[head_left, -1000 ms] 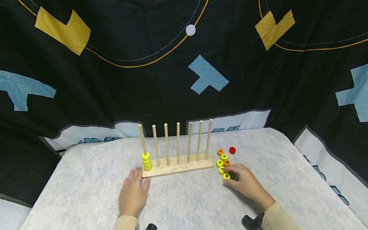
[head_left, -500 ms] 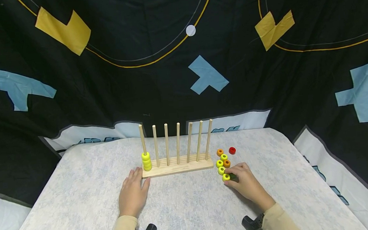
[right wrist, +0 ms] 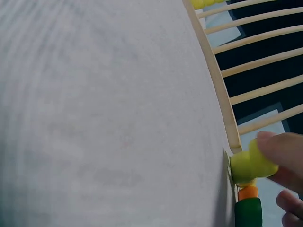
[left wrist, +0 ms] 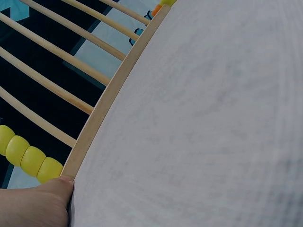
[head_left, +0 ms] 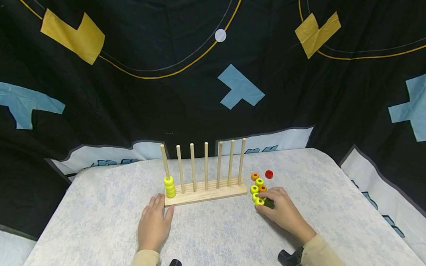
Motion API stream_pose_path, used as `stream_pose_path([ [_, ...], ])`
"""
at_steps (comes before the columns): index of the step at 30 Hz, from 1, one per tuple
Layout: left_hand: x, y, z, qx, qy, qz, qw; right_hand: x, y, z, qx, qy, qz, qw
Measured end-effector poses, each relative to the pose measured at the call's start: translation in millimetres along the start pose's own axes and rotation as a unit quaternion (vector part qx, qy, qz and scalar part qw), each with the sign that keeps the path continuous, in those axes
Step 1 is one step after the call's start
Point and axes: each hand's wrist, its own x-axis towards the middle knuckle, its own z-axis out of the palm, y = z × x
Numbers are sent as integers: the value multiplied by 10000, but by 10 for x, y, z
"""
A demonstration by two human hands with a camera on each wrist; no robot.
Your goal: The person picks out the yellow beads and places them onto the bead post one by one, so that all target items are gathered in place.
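Note:
A wooden peg rack [head_left: 210,195] has several upright pegs, the leftmost bearing a stack of yellow beads [head_left: 170,187]. My left hand [head_left: 153,225] rests at the rack's left end, fingers extended; in the left wrist view its thumb [left wrist: 59,188] touches the base's corner. To the right of the rack, my right hand [head_left: 283,209] pinches a yellow bead [right wrist: 263,161] between thumb and fingers. That bead overlaps another yellow bead [right wrist: 240,168] in the right wrist view. A dark green bead [head_left: 269,203] lies under the right hand, partly covered by it.
Beyond the right hand lie more yellow beads [head_left: 254,189], two orange beads [head_left: 255,175] and a red bead [head_left: 269,174]. The table [head_left: 211,237] has a pale mottled cover. A black cloth [head_left: 182,106] hangs behind it.
My right hand has shifted slightly left, carrying the pinched yellow bead a little left and toward the rack's side, uncovering more of the green bead. The left hand stays in place.

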Motion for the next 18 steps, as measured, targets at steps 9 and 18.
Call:
stream_pose_path([
  [9, 0, -11, 5, 2, 13, -2, 10000, 94, -158, 69, 900, 4, -349, 9953],
  [18, -2, 4, 10, -26, 138, 47, 9999, 240, -406, 164, 1644, -198, -743, 9834],
])
